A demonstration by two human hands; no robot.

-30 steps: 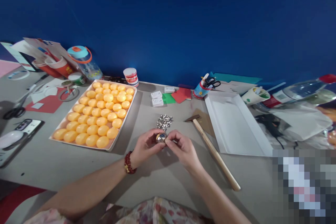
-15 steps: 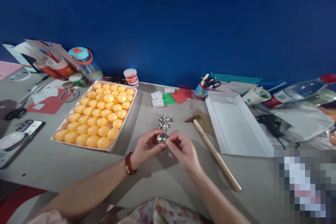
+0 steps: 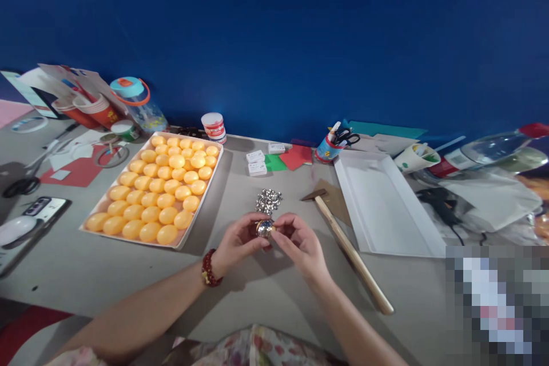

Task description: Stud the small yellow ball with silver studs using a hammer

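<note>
My left hand (image 3: 238,240), a red bead bracelet on its wrist, is closed around a small orange ball partly covered in shiny silver studs (image 3: 265,227). My right hand (image 3: 299,242) pinches at the ball's right side with thumb and fingertips; whether a stud is between them I cannot make out. Both hands meet just above the grey table (image 3: 128,274). A heap of silver studs (image 3: 268,200) lies right behind the hands. A white tray (image 3: 214,168) with several plain orange balls (image 3: 163,186) sits to the left.
A wooden-handled hammer (image 3: 349,251) lies right of my hands, beside an empty white tray (image 3: 386,206). Along the blue wall stand a white jar (image 3: 214,124), small boxes (image 3: 256,161), a cup with scissors (image 3: 332,146), paper cups and bottles. A phone (image 3: 30,220) lies far left.
My hands stay together on the studded ball; the right fingers have shifted slightly on it. Nothing else has moved.
</note>
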